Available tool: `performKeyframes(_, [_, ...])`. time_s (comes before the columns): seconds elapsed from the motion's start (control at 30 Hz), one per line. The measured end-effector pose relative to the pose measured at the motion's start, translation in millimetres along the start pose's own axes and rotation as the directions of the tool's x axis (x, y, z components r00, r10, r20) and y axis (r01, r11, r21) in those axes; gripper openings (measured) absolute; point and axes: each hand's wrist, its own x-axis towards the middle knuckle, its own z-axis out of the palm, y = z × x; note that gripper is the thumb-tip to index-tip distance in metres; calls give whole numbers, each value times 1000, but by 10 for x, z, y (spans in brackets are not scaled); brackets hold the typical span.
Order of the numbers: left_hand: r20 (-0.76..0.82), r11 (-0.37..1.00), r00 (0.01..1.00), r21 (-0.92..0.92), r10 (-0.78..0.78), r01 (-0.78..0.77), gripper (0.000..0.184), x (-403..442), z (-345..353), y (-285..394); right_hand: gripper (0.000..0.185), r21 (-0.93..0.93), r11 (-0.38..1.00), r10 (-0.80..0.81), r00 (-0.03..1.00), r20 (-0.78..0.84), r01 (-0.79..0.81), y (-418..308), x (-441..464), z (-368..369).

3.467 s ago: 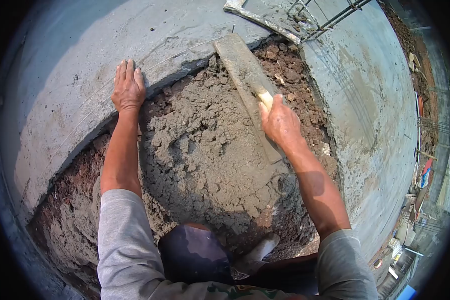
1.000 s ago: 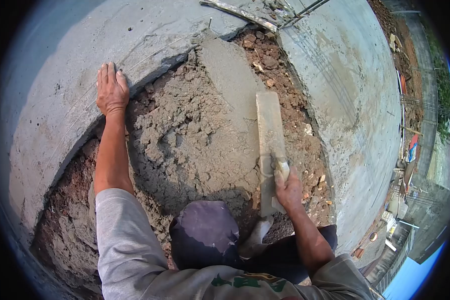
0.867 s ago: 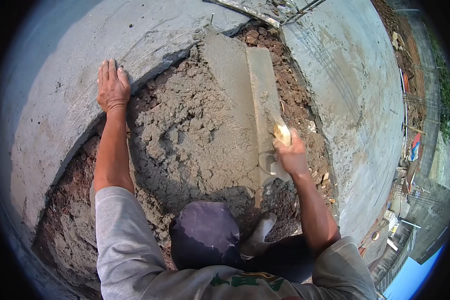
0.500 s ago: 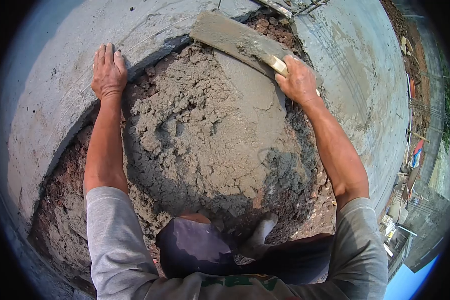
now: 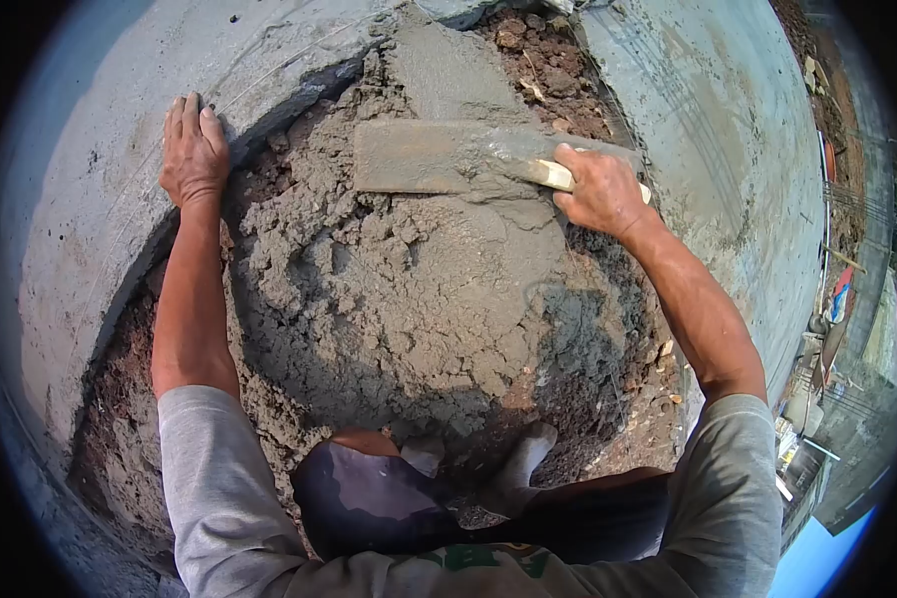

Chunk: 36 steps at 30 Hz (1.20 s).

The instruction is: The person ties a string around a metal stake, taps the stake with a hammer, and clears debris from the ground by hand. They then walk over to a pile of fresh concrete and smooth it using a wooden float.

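Observation:
My right hand (image 5: 604, 191) is closed round the pale handle of a long flat trowel (image 5: 419, 156), whose blade lies crosswise on the wet mortar (image 5: 419, 289). Above the blade a strip of mortar looks smooth; below and to the left the surface is lumpy and cracked. Flat on the grey concrete slab (image 5: 100, 149), near its broken edge, rests my left hand (image 5: 193, 151), fingers stretched out and holding nothing.
Reddish soil and stones (image 5: 548, 65) lie between the mortar and the right concrete slab (image 5: 718, 199). My knee (image 5: 369, 488) and a foot (image 5: 523, 463) are at the bottom. Assorted site materials (image 5: 802, 419) stand at the far right.
The trowel in my right hand has come down from the top edge toward me and turned from slanting to nearly level. My left hand remains on the slab while the view has shifted slightly.

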Motion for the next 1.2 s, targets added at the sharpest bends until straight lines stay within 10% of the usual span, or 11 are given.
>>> performKeyframes(0.2, [-7, 999, 1000, 33, 3, -3, 49, -10, -12, 14, 34, -7, 984, 175, 967, 183, -177, 2, -1452, 295])
performKeyframes(0.3, [-8, 999, 1000, 33, -3, 4, 49, -15, -25, 27, 35, 24, 970, 241, 970, -18, -241, 72, -1430, 283])
performKeyframes(0.4, [-12, 1000, 1000, 21, 8, -8, 49, -3, 12, -9, 31, 40, 933, 357, 904, -233, -358, 50, -665, 193])
performKeyframes(0.6, [-25, 1000, 999, -20, 22, -23, 48, 14, 13, -5, 35, -131, 983, 60, 908, -415, -125, -21, 737, 141])
performKeyframes(0.93, [-1, 999, 999, -3, 36, -36, 50, 6, 87, -89, 35, -82, 997, 5, 996, -94, -13, 45, -343, 233])
performKeyframes(1.2, [17, 999, 999, -34, 39, -38, 52, 31, 70, -87, 33, 69, 923, 372, 924, 89, -379, -485, -1701, 659])
